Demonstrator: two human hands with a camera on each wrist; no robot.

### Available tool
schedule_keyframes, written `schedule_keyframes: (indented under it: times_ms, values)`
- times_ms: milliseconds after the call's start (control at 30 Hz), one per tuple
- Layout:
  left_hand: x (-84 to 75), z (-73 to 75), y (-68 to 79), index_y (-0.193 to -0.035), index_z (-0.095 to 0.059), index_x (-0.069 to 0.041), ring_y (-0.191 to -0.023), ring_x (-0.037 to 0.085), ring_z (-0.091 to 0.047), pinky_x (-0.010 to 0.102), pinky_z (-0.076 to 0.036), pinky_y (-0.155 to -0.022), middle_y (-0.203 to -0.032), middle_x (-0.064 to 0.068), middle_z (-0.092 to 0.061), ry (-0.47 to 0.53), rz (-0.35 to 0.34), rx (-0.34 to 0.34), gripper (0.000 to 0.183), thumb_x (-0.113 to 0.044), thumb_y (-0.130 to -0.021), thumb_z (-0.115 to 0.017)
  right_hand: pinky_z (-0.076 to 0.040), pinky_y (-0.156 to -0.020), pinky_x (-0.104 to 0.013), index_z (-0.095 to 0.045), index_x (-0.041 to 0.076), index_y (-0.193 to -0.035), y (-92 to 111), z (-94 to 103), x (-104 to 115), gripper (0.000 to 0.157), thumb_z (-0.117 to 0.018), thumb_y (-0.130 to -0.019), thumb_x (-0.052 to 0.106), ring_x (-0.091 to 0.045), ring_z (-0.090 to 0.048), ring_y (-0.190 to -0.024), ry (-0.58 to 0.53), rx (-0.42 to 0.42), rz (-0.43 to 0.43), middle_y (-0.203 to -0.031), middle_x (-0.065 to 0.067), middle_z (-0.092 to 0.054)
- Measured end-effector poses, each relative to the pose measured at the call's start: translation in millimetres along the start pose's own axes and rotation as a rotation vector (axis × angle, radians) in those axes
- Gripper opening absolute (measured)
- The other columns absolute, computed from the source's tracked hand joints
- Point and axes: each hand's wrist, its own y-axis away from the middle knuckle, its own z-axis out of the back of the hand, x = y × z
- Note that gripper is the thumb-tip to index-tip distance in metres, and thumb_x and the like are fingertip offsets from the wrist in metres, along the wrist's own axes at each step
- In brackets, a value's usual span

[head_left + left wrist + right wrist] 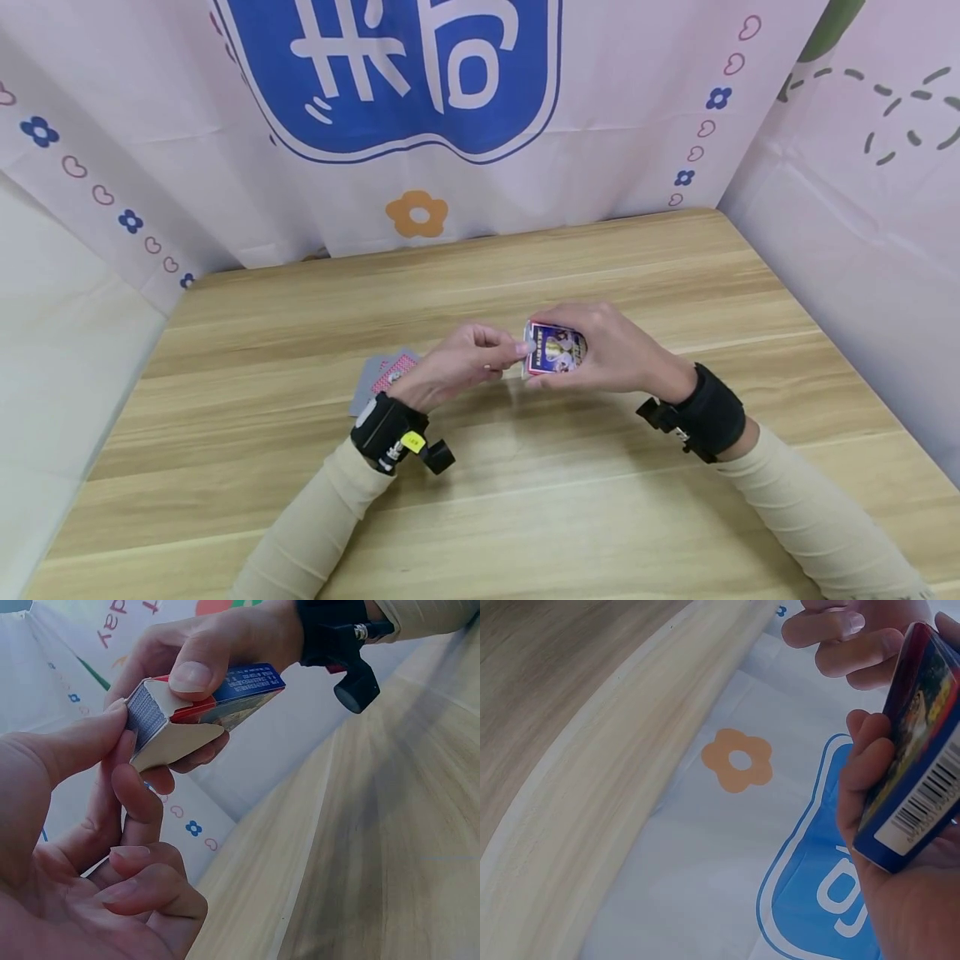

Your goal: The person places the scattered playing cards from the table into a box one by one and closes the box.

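My right hand (pixel 618 350) grips a small blue and red playing card box (pixel 557 350), thumb and fingers along its sides. The box has a printed picture on its face and a barcode (pixel 930 799) on one end. Its other end faces left with the flap open, and the stacked edges of playing cards (pixel 145 714) show inside. At that mouth my left hand (pixel 467 364) pinches the ends of the cards between thumb and index finger, its other fingers loosely curled. The box is held up above the table in the left wrist view.
Partly behind my left wrist, a few loose cards (pixel 366 390) lie on the wooden table (pixel 525 500), including one with a red patterned back (pixel 392 372). A printed cloth curtain (pixel 622 158) hangs along the table's far edge, and another stands at the right.
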Motion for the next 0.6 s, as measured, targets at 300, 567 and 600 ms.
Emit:
schedule_keyframes:
  times_ms: [300,567,600]
  values:
    - [-21.8,18.5,11.2,-0.095,-0.071,-0.014,-0.086,0.021,-0.052,0.041,-0.043,-0.073,-0.097,0.003,-0.063,-0.417,-0.039,-0.075,0.032,-0.043,-0.085,-0.067,-0.055,-0.062,-0.028,-0.061,0.005,-0.116,-1,0.4,1,0.064,-0.081,-0.067,0.042,-0.007,-0.058,-0.080,0.010,0.024,-0.009,-0.100,-0.006,-0.067]
    - [-36.8,75.2,34.0,-0.094,-0.074,-0.015,-0.073,0.021,-0.053,0.036,-0.045,-0.059,-0.092,0.003,-0.067,-0.956,-0.044,-0.176,0.013,-0.024,-0.091,-0.065,-0.055,-0.062,-0.030,-0.061,0.007,-0.116,-2,0.5,4,0.063,-0.083,-0.066,0.038,-0.006,-0.059,-0.080,-0.007,0.021,-0.018,-0.100,-0.005,-0.067]
    - [-34.8,81.3,35.5,-0.094,-0.074,-0.013,-0.072,0.019,-0.055,0.035,-0.046,-0.058,-0.093,0.003,-0.067,-1.000,-0.024,-0.179,0.011,-0.018,-0.091,-0.065,-0.055,-0.062,-0.029,-0.061,0.007,-0.116,-2,0.1,4,0.063,-0.082,-0.066,0.039,-0.006,-0.059,-0.080,-0.006,0.023,-0.016,-0.100,-0.004,-0.067]
